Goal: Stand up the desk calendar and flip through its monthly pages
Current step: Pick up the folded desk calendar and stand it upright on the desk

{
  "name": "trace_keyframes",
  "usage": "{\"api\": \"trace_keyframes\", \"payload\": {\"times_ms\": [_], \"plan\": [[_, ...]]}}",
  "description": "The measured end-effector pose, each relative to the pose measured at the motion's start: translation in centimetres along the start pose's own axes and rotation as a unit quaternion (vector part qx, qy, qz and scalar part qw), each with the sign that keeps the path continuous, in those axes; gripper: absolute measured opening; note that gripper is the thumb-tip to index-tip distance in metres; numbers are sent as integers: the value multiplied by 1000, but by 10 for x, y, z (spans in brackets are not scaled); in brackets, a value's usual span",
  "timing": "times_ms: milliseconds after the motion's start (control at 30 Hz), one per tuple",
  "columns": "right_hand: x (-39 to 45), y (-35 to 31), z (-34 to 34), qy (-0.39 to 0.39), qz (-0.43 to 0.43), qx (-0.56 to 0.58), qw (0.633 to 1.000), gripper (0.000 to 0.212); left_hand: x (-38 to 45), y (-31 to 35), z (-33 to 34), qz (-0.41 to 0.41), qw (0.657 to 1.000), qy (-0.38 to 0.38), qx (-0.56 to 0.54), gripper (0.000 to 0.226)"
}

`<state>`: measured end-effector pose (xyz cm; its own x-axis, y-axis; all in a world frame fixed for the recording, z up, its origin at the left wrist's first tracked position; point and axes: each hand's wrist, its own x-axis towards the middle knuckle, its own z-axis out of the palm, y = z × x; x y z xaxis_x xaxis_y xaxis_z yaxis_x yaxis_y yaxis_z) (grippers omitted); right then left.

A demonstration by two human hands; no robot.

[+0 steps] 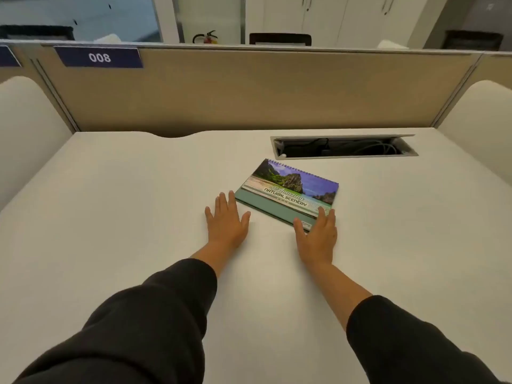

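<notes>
Lying flat on desk (110, 217): calendar (288, 189); left hand (227, 220) spread just left; right hand (318, 236) splayed over near-right corner, gripping nothing.

Both arms extended forward, dark sleeves pushed to mid-forearm. Left hand (225, 220) flat, palm down, fingers spread. Right hand (318, 234) likewise flat, fingers together.
</notes>
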<state>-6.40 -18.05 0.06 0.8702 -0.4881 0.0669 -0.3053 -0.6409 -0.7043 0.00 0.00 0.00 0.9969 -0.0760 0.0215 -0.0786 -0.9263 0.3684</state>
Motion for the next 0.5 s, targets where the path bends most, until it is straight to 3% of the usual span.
{"api": "trace_keyframes", "payload": {"times_ms": [167,333,500], "plan": [[8,0,-2,50,19,58,997,63,28,11,-9,-35,995,57,-70,61],[31,0,3,75,15,43,996,59,53,26,-10,-53,994,48,-88,54],[50,-3,9,99,75,51,991,58,65,39,-10,-57,987,32,-146,45]]}}
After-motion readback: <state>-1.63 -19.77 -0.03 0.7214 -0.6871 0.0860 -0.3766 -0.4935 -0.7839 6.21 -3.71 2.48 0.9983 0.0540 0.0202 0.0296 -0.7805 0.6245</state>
